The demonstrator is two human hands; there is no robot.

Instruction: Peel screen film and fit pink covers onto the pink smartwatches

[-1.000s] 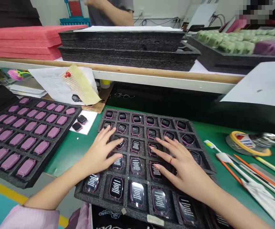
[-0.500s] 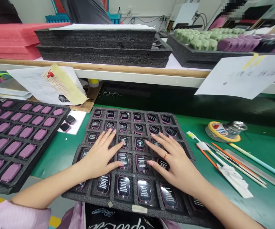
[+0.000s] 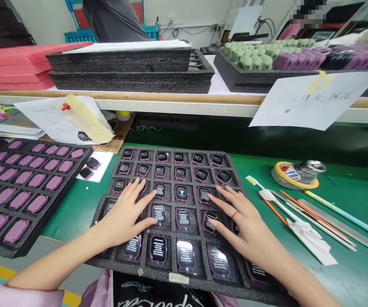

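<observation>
A dark grey foam tray holds rows of purple-framed smartwatches without straps. Most screens show lines of white text, as on one smartwatch; one near the middle shows a watch dial. My left hand rests over the tray's left side, fingers spread, its thumb tip by a watch in the second row from the front. Over the right side lies my right hand, open, its index fingertip and thumb at two watch screens. Both hands hide some watches beneath them.
A second foam tray of purple cases stands left, near two small watches on a white card. Right lie a tape roll, a toothbrush, sticks and a metal ruler. A shelf edge crosses behind, bearing foam stacks.
My right hand has slid rightward over the tray, uncovering watches it had hidden. My left hand has moved slightly left. The whole view has shifted a little.
</observation>
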